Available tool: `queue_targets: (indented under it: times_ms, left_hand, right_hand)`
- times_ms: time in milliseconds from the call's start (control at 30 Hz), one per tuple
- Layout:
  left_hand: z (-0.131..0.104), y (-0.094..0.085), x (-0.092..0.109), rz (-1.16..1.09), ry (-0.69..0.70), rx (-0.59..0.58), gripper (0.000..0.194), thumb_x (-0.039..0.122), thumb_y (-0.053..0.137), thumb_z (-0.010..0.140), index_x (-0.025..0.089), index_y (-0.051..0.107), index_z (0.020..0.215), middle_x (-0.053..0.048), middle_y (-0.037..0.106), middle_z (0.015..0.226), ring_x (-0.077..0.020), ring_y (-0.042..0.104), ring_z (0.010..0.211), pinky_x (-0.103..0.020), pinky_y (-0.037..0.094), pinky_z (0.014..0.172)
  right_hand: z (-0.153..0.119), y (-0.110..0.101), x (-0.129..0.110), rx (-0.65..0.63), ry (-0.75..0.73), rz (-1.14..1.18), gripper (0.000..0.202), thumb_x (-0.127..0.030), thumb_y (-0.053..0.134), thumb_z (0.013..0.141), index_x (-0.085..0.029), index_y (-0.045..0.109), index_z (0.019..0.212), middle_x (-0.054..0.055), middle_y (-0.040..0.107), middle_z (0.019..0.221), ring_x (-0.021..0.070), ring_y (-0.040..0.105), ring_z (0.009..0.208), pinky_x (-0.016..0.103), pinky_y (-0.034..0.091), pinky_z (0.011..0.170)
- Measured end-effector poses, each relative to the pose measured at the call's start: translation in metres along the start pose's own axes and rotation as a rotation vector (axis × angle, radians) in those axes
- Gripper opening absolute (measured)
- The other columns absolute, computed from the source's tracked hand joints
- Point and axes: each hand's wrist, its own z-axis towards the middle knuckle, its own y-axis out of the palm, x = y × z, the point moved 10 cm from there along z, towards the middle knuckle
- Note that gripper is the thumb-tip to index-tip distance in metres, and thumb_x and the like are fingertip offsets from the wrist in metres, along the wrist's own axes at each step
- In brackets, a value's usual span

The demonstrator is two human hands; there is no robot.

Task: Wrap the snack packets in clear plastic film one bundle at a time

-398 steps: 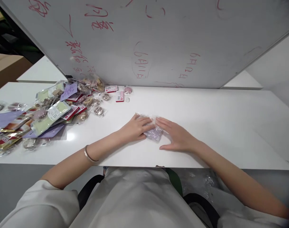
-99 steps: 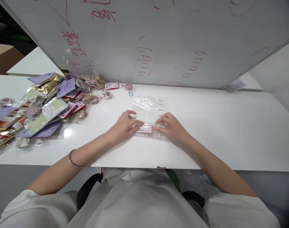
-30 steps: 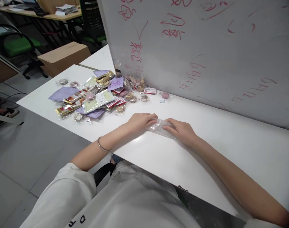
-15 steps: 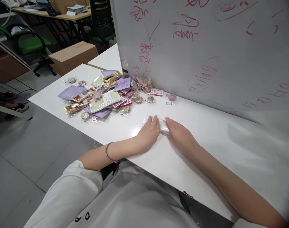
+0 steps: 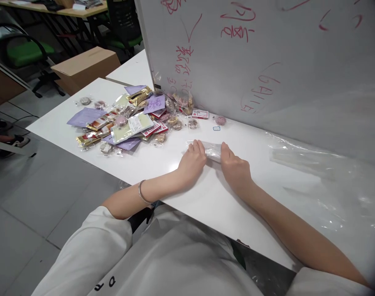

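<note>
- A whiteboard (image 5: pixel 212 74) with red handwriting turned sideways stands along the far edge of a glossy white table (image 5: pixel 56 123), which catches a bright glare.
- Grey tiles with dark joints cover the floor (image 5: pixel 21 218).
- Behind: a green-seated chair (image 5: pixel 30 53), a cardboard box (image 5: pixel 85 61), a black mesh-backed chair (image 5: pixel 122 18), a pale wooden desk (image 5: pixel 64 12).

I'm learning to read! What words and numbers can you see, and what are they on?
"6月11日": reddish, slanted writing on the whiteboard.
Other whiteboard writing: too scrawled to read surely.
Pale shirt: two dark letters, unclear.
Green packet, gold packets, red-and-white packets, blue-edged label: print too small.
Clear bag: nothing readable.
</note>
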Motion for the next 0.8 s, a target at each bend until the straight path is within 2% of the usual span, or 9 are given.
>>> queue_targets:
  times_ms: [100,200,333,400,467,667,733,800]
  left_hand:
    - [0.006,-0.002,-0.005,-0.256,0.03,0.024,0.065,-0.003,0.036,0.084,0.001,0.035,0.149,-0.027,0.042,0.151,-0.0324,0.042,0.142,-0.05,0.039,0.113]
    - [0.015,0.002,-0.002,-0.601,0.008,-0.035,0.06,0.008,0.046,0.085,0.011,0.041,0.145,-0.02,0.048,0.149,-0.0291,0.048,0.136,-0.045,0.042,0.11]
    - [0.019,0.014,0.018,-1.312,-0.134,-0.195,0.029,0.034,0.054,0.091,0.014,0.062,0.111,-0.015,0.067,0.116,-0.0257,0.063,0.107,-0.039,0.051,0.092]
    - [0.017,0.017,0.029,-1.526,-0.18,-0.255,0.034,0.046,0.058,0.091,0.014,0.064,0.098,-0.014,0.069,0.106,-0.0226,0.065,0.096,-0.036,0.051,0.086]
    - [0.015,0.022,0.035,-1.612,-0.214,-0.289,0.036,0.048,0.065,0.088,0.014,0.066,0.098,-0.013,0.069,0.106,-0.0217,0.064,0.095,-0.035,0.05,0.086]
    - [0.017,0.038,0.053,-1.715,-0.281,-0.325,0.039,0.034,0.079,0.078,0.014,0.07,0.111,-0.013,0.069,0.121,-0.0222,0.065,0.108,-0.036,0.047,0.099]
    - [0.017,0.041,0.06,-1.758,-0.319,-0.335,0.04,0.032,0.082,0.075,0.013,0.071,0.109,-0.013,0.071,0.118,-0.0217,0.067,0.103,-0.036,0.048,0.096]
    - [0.016,0.042,0.06,-1.764,-0.381,-0.309,0.038,0.032,0.084,0.071,0.012,0.073,0.101,-0.012,0.074,0.106,-0.0201,0.069,0.091,-0.035,0.051,0.089]
  right_hand:
    - [0.001,-0.007,0.011,0.049,0.063,0.042,0.058,-0.009,0.037,0.09,-0.006,0.047,0.147,0.023,0.074,0.106,0.0259,0.073,0.068,0.034,0.059,0.055]
    - [-0.001,-0.018,0.016,0.093,0.115,0.122,0.062,-0.008,0.032,0.09,-0.01,0.041,0.152,0.021,0.07,0.121,0.0306,0.074,0.09,0.037,0.061,0.061]
    - [-0.01,-0.032,0.012,0.166,0.114,0.243,0.074,-0.003,0.033,0.083,-0.018,0.035,0.155,0.012,0.058,0.142,0.0293,0.064,0.12,0.04,0.062,0.084]
    - [-0.018,-0.037,0.015,0.227,0.145,0.327,0.078,-0.002,0.033,0.079,-0.021,0.036,0.155,0.008,0.058,0.143,0.0259,0.06,0.127,0.041,0.058,0.096]
    - [-0.027,-0.037,0.024,0.269,0.213,0.437,0.079,-0.002,0.033,0.079,-0.024,0.036,0.154,0.006,0.057,0.144,0.024,0.058,0.129,0.043,0.054,0.102]
    - [-0.056,-0.04,0.056,0.373,0.446,0.752,0.072,-0.007,0.034,0.081,-0.025,0.041,0.15,0.007,0.059,0.141,0.023,0.056,0.131,0.046,0.053,0.103]
    - [-0.061,-0.043,0.064,0.351,0.476,0.772,0.072,-0.008,0.034,0.081,-0.025,0.04,0.15,0.007,0.058,0.142,0.0221,0.053,0.134,0.049,0.047,0.108]
    - [-0.064,-0.04,0.069,0.248,0.467,0.769,0.07,-0.009,0.037,0.08,-0.026,0.042,0.147,0.007,0.056,0.144,0.0228,0.049,0.137,0.05,0.042,0.113]
